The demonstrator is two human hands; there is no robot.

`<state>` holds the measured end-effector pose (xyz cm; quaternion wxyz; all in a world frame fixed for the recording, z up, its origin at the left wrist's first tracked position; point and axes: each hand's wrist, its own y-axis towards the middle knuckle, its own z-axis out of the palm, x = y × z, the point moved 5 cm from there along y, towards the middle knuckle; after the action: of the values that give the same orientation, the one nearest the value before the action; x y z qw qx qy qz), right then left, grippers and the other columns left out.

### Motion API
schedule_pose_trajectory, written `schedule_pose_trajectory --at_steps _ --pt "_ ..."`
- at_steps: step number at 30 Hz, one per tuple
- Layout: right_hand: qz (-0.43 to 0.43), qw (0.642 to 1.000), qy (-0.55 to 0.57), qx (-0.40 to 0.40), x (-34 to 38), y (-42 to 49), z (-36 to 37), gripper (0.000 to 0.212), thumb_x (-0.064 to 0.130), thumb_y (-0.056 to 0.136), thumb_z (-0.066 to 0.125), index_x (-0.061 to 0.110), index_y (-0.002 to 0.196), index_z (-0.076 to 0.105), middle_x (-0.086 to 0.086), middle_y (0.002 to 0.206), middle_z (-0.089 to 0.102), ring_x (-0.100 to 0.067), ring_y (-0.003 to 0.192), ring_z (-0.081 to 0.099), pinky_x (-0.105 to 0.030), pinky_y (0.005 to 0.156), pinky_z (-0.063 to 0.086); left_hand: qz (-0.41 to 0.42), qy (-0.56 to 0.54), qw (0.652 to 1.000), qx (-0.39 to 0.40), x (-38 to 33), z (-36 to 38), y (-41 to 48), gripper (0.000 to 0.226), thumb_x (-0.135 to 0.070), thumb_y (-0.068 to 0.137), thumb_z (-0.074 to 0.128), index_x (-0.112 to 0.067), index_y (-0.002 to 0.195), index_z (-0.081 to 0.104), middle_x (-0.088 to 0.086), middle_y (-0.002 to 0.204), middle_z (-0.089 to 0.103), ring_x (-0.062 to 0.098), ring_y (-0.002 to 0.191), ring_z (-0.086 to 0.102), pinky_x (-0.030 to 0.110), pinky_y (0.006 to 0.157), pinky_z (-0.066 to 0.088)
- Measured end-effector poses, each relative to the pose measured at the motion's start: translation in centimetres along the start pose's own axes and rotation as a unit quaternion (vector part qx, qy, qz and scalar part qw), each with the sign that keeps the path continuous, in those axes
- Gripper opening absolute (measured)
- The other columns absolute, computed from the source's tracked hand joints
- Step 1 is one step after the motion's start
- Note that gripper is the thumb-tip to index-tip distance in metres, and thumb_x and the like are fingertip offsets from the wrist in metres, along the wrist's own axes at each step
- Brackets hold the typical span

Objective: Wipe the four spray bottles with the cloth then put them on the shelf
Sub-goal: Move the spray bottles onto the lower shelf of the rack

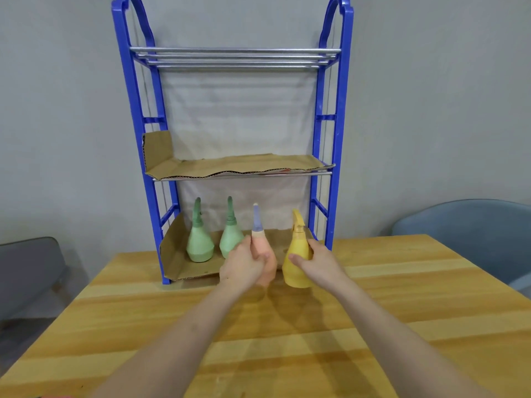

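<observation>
Step in hand, as judged: shelving, with the last two of four bottles up for placement. No cloth seen in either hand or on the visible table (pixel 143 326), so wiping presumed finished (not verifiable from this view).

Standing upright on the cardboard liner (pixel 175 254) of the lowest tier of the shelf (pixel 326 117): one green bottle (pixel 199 244) and, just beside it at 3 o'clock, a second green bottle (pixel 230 239).

Held in the left hand (pixel 244 264): pink bottle (pixel 257 234), upright, lavender nozzle up. Fingers (pixel 263 255) curled round the body, thumb across the near face, most of the body hidden behind the hand.

Held in the right hand (pixel 320 264): yellow bottle (pixel 296 271), upright, at 3 o'clock of the pink bottle and apart from it. Fingers (pixel 297 258) wrapped round its right flank, thumb laid over the front.

Both held bottles placed at the front edge of the lowest tier. Cannot tell whether either base touches the liner or the table.

Next move, as judged: carry both toward 12 o'clock into the free span of liner at 3 o'clock of the green pair, set down flat, then loosen both grips. Calls for clearance from the second green bottle on the left and from the blue upright on the right; risk of a knocked bottle if crowded.
</observation>
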<state>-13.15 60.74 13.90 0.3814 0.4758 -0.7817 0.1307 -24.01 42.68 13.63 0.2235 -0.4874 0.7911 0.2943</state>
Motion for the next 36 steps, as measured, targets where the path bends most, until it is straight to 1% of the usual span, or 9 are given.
schedule_pose_trajectory --at_steps 6,11,13,17,20,24,27,32,36 --pt "0.002 1.000 -0.007 -0.012 0.0 4.9 -0.1 0.059 0.055 0.089 0.067 0.028 0.140 0.051 0.001 0.127 0.063 -0.026 0.119 0.060 -0.044 0.098 0.053 0.019 -0.012 1.000 -0.014 -0.8 2.5 6.2 0.044 -0.036 0.095 0.065 -0.017 0.132 0.051 0.008 0.117 0.066 0.031 0.109 0.064 0.041 0.085 0.052" --pt "0.002 1.000 -0.004 -0.019 -1.8 8.1 0.3 0.057 0.053 0.093 0.067 0.026 0.140 0.050 0.003 0.125 0.061 -0.021 0.113 0.058 -0.042 0.095 0.054 0.022 -0.021 0.999 -0.011 0.1 5.1 9.8 0.046 -0.026 0.096 0.067 -0.014 0.136 0.048 0.013 0.124 0.064 0.034 0.114 0.062 0.044 0.096 0.052" --pt "-0.006 1.000 -0.009 -0.022 -2.3 9.0 0.8 0.057 0.054 0.093 0.066 0.027 0.140 0.049 0.004 0.126 0.061 -0.021 0.113 0.059 -0.044 0.096 0.055 0.017 -0.021 1.000 -0.011 0.6 6.0 10.6 0.050 -0.023 0.097 0.066 -0.013 0.141 0.046 0.014 0.129 0.062 0.035 0.119 0.061 0.045 0.100 0.051" --pt "-0.008 0.999 -0.024 -0.042 -2.8 10.4 1.6 0.056 0.054 0.092 0.066 0.029 0.139 0.048 0.004 0.127 0.061 -0.025 0.115 0.061 -0.045 0.093 0.055 0.014 -0.022 1.000 -0.014 1.7 7.3 11.3 0.065 -0.024 0.102 0.061 -0.012 0.158 0.030 0.016 0.140 0.055 0.036 0.127 0.057 0.045 0.105 0.048" --pt "-0.014 0.998 -0.006 -0.053 -3.1 11.2 2.7 0.055 0.049 0.092 0.068 0.029 0.138 0.048 0.003 0.125 0.062 -0.025 0.117 0.061 -0.046 0.092 0.056 0.025 -0.022 0.999 -0.016 2.1 7.9 11.4 0.072 -0.025 0.103 0.060 -0.012 0.162 0.020 0.018 0.146 0.051 0.036 0.130 0.055 0.046 0.106 0.046" --pt "-0.019 0.997 0.034 -0.063 -3.7 11.9 3.8 0.058 0.038 0.095 0.071 0.023 0.145 0.046 0.000 0.130 0.062 -0.025 0.123 0.059 -0.040 0.097 0.050 0.033 -0.012 0.999 -0.035 2.5 8.8 10.1 0.083 -0.022 0.098 0.067 -0.012 0.162 0.015 0.015 0.152 0.040 0.032 0.137 0.048 0.042 0.111 0.044" --pt "-0.019 0.998 0.040 -0.034 -4.1 12.3 4.1 0.062 0.037 0.094 0.072 0.023 0.147 0.042 0.002 0.129 0.059 -0.025 0.124 0.058 -0.035 0.094 0.048 0.036 0.006 0.998 -0.051 2.9 9.4 9.7 0.087 -0.018 0.097 0.069 -0.014 0.163 0.012 0.013 0.152 0.038 0.031 0.137 0.049 0.041 0.110 0.046" --pt "-0.029 0.999 0.015 -0.028 -5.1 12.1 4.4 0.076 0.039 0.095 0.072 0.027 0.156 0.028 0.002 0.144 0.055 -0.026 0.131 0.055 -0.041 0.102 0.049 0.030 -0.004 0.998 -0.048 2.3 9.5 10.2 0.085 -0.020 0.098 0.067 -0.010 0.163 0.012 0.014 0.150 0.038 0.031 0.134 0.050 0.039 0.109 0.045" --pt "-0.034 0.999 0.011 -0.036 -5.2 12.3 4.6 0.077 0.039 0.095 0.071 0.027 0.157 0.027 0.002 0.146 0.054 -0.027 0.133 0.054 -0.041 0.104 0.048 0.032 0.015 0.998 -0.056 2.5 9.9 10.4 0.087 -0.023 0.098 0.067 -0.009 0.162 0.010 0.015 0.149 0.039 0.032 0.134 0.051 0.040 0.108 0.047"
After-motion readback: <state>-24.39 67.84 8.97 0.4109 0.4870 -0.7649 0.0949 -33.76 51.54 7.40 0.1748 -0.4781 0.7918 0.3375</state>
